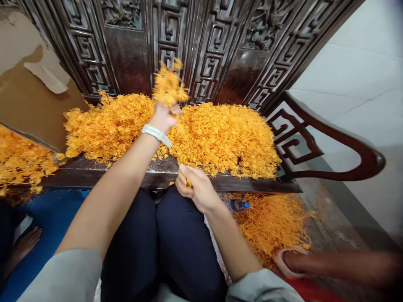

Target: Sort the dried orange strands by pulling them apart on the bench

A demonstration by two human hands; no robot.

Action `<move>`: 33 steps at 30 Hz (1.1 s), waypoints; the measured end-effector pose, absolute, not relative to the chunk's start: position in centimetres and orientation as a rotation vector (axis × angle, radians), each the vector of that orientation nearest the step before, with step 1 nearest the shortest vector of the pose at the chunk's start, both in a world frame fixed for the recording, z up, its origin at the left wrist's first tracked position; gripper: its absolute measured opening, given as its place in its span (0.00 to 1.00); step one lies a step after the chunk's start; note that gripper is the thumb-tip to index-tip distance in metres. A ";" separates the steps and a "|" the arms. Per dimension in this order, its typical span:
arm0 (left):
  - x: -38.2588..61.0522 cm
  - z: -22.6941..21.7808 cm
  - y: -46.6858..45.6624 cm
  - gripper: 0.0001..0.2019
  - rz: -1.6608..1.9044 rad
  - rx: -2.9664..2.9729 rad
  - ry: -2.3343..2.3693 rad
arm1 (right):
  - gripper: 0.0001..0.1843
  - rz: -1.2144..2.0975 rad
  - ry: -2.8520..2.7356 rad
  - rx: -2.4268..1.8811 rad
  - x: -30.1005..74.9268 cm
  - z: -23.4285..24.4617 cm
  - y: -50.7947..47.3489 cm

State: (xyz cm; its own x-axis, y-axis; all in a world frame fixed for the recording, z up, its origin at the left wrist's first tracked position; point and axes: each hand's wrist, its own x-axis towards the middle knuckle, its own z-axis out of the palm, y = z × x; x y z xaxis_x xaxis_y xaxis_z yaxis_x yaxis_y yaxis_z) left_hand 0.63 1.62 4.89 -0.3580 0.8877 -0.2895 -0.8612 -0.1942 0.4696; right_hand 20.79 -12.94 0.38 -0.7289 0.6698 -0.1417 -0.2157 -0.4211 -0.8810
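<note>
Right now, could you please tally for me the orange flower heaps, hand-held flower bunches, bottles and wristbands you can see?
Orange flower heaps: 3, on the bench, far left, on the floor
Hand-held bunches: 2, a raised clump in the left hand, a small sprig in the right hand
Bottles: 1
Wristbands: 1
Total: 7

Home room, carved dark wooden bench [220, 50], tiled floor [362, 75], orange sprigs [220, 138] heaped
</note>
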 end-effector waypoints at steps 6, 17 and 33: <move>-2.1 4.9 0.6 0.23 1.834 -0.032 0.554 | 0.20 1.748 -1.354 -0.841 24.9 0.4 -12.1; 4.5 3.9 0.5 0.08 1.607 0.358 0.805 | 0.37 1.110 -1.684 -0.918 18.5 0.3 -1.1; 1.9 3.2 -0.5 0.08 1.427 0.477 0.833 | 0.16 2.016 -1.168 -0.728 19.3 -1.5 -0.5</move>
State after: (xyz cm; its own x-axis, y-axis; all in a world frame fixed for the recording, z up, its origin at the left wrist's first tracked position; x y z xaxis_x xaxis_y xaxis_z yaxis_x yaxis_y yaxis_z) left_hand 1.94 -0.52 3.16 -0.0601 0.9748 -0.2147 -0.6667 0.1209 0.7355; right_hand 19.31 -0.48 -1.50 -0.6077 0.7841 -0.1263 -0.2803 -0.3606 -0.8896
